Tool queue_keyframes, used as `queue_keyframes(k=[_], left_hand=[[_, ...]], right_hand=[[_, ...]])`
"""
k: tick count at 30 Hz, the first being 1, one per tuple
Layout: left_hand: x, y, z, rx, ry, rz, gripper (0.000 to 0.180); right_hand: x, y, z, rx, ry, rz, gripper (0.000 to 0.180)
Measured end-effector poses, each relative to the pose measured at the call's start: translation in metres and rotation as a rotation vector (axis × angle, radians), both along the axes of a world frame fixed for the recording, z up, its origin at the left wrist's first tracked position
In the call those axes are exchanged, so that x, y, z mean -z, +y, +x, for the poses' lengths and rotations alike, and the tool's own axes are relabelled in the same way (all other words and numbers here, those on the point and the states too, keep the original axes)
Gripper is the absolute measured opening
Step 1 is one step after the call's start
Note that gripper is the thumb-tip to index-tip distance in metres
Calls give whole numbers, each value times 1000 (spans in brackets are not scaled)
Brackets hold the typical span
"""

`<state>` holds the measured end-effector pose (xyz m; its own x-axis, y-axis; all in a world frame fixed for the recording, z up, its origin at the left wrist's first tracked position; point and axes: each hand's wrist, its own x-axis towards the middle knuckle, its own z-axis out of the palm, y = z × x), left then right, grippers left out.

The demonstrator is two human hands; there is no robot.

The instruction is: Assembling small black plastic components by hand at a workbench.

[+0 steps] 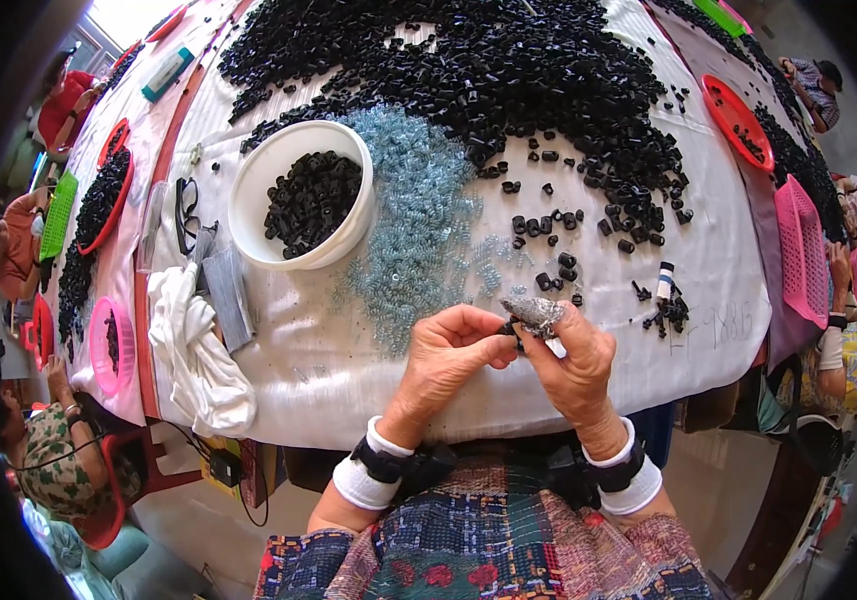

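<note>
Close to the table's front edge, my left hand (457,356) pinches a small black plastic part (511,329) between thumb and fingers. My right hand (579,362) meets it there, closed around a grey, rough-surfaced tapered thing (537,314) whose exact kind I cannot make out. The fingertips partly cover the black part. Just beyond my left hand spreads a pile of pale blue coil springs (414,215). Several loose black parts (557,272) lie beyond my right hand, and a cluster of smaller black pieces (671,315) is to its right.
A white bowl (247,205) holds black parts, with a large black heap (469,70) behind. Glasses (186,213), a blue-grey face mask (229,298) and white cloth (194,350) lie left. A pink basket (802,250) and red tray (734,115) stand right. People sit along both sides.
</note>
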<state>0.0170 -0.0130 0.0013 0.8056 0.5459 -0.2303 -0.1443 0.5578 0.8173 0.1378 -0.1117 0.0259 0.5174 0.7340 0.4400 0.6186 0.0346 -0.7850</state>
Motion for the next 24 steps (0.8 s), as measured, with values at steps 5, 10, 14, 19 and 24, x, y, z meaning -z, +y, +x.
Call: queue_keyframes(k=[5, 10, 14, 19, 24], left_hand=[[-3, -3, 2, 9, 41, 17, 14], [-1, -5, 2, 0, 57, 22, 13], [-6, -6, 3, 7, 118, 34, 14], [-8, -4, 5, 24, 167, 32, 14], [-10, -3, 7, 56, 211, 32, 9]], right_hand=[[1, -3, 1, 20, -32, -17, 22], [-4, -6, 4, -53, -93, -69, 20], [-7, -9, 6, -64, -104, -93, 18], [-10, -5, 9, -126, -232, -90, 14], [-11, -6, 8, -123, -225, -115, 14]])
